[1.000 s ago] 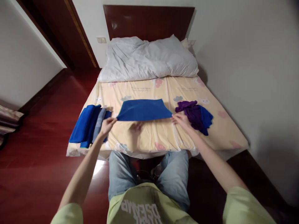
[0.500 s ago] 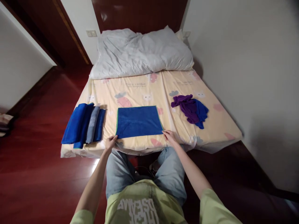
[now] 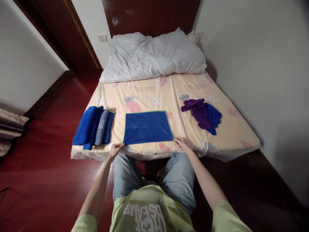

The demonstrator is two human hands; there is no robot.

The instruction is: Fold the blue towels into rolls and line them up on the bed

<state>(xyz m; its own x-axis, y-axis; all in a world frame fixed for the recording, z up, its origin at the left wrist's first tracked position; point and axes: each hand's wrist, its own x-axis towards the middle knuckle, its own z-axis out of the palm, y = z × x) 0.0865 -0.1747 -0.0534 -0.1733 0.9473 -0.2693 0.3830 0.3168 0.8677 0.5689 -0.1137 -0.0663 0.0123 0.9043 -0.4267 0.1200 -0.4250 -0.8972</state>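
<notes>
the fingers (image 3: 122,145) of the left hand (image 3: 116,150) are pinching the near left corner of the blue cloth (image 3: 147,127), and those of the right hand (image 3: 182,144) are clamping its near right corner. the cloth is lying spread out on the bed (image 3: 149,149), close to the front edge. doing this well is, i judge, calling for an even, gentle pull from both sides, with the hands working low and level so the far corners are not dragging or curling. creases in the printed sheet (image 3: 166,91) are probably working against a flat lay. blue bundles (image 3: 86,125) and a gray bundle (image 3: 101,127) are sitting near the left hand, limiting any outward sweep; a crumpled purple cloth (image 3: 200,113) and a blue piece (image 3: 214,116) are lying together beyond the right hand. white bedding (image 3: 154,58) is filling the far end.
</notes>
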